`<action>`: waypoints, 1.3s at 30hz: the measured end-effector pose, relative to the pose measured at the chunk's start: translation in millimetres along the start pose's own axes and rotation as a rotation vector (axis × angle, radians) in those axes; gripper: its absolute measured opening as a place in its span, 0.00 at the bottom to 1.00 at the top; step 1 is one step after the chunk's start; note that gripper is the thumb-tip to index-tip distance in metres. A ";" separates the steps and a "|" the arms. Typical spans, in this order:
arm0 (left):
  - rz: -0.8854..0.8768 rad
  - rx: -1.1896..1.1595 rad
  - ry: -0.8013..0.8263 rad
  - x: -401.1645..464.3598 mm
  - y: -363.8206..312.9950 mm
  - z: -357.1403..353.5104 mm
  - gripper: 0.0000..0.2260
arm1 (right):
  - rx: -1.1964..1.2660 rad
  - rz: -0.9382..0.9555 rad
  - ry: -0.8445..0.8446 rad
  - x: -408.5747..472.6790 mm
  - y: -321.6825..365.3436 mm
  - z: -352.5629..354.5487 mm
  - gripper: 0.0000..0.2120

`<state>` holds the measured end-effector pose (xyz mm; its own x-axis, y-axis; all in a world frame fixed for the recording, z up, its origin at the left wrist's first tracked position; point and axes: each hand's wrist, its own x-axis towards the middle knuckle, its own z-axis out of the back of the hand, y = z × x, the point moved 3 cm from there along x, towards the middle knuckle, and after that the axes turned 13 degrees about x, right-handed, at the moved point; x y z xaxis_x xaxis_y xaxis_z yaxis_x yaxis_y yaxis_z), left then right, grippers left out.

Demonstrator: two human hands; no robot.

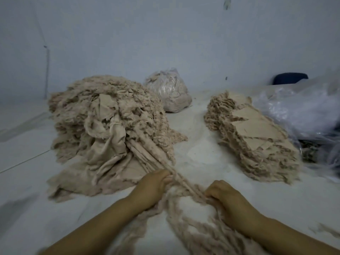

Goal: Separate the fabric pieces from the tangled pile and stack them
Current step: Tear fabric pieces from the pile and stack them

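A large tangled pile of beige frayed fabric [108, 122] lies on the white floor at left centre. To its right, a slanted stack of flat beige fabric pieces [255, 137] leans toward the back. A stretched bundle of fabric strips [182, 184] runs from the pile down toward me. My left hand [154, 186] grips this bundle near the pile's foot. A little to the right and nearer me, my right hand [224, 194] grips the same bundle. Frayed ends of it spread out below between my forearms.
A clear plastic bag stuffed with beige fabric [169, 92] stands behind the pile by the wall. Crumpled clear plastic sheeting [303, 111] lies at the right, with a dark blue object [290, 78] behind it. White floor [198, 148] shows between pile and stack.
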<state>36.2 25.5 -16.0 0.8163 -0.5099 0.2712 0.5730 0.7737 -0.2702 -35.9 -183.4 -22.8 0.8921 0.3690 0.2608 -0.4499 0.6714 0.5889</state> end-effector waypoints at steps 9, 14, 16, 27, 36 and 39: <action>0.308 -0.896 -0.031 39.2 -1.6 17.7 0.12 | 0.160 -0.163 -0.306 43.9 9.5 31.3 0.10; 0.191 -0.460 -0.066 36.5 17.3 15.1 0.07 | 0.010 -0.449 -0.071 80.2 13.8 -2.3 0.25; 0.067 -0.147 0.056 35.5 19.6 5.3 0.14 | -0.055 -0.444 -0.035 86.2 6.9 -6.5 0.17; -0.038 -0.004 0.007 69.1 10.4 20.2 0.11 | 1.073 -0.218 -0.158 89.0 -3.6 13.1 0.12; 0.228 -0.217 -0.188 69.8 43.7 -1.1 0.13 | 1.214 -0.397 -0.449 91.7 -31.9 12.8 0.15; 0.338 -0.201 -0.202 67.2 60.8 0.5 0.12 | 1.238 -0.421 -0.618 85.5 -51.8 23.8 0.14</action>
<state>125.8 38.5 -13.8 0.9413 -0.1419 0.3063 0.2954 0.7857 -0.5435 64.7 -202.0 -12.8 0.9660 -0.2586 -0.0011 -0.1159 -0.4366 0.8921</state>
